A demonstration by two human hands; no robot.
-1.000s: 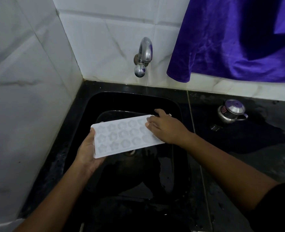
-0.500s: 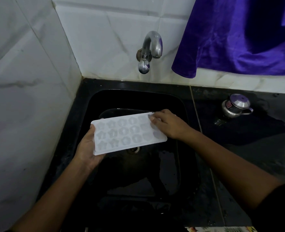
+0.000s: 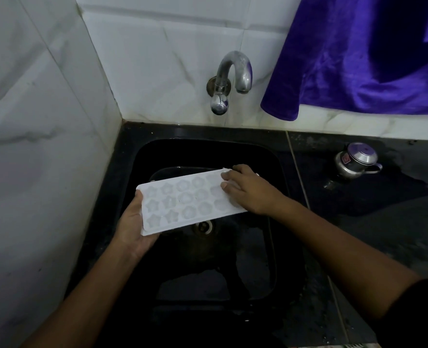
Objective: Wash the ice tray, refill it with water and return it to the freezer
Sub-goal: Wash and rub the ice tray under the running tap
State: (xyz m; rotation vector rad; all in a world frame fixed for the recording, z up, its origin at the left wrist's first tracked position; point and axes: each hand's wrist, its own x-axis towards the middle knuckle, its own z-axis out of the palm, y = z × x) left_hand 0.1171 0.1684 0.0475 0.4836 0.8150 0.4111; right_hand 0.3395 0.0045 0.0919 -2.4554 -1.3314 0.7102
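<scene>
A white ice tray (image 3: 182, 200) with star and flower shaped cells is held level over the black sink (image 3: 270, 156), above the drain. My left hand (image 3: 130, 226) grips its left end from below, thumb along the short edge. My right hand (image 3: 248, 189) lies on the tray's right end, fingers curled over the cells and the far edge. A metal tap (image 3: 234, 71) sticks out of the tiled wall above the sink. No water is running from it.
White marble tiles close off the left side and the back. A purple cloth (image 3: 358, 59) hangs at the upper right. A small steel pot with a lid (image 3: 356, 160) stands on the dark wet counter right of the sink. The drain (image 3: 204, 226) shows under the tray.
The tray has tipped slightly so its right end sits higher. My right hand's fingers have shifted a little along the tray's right end. The camera has tilted up, showing more of the tap.
</scene>
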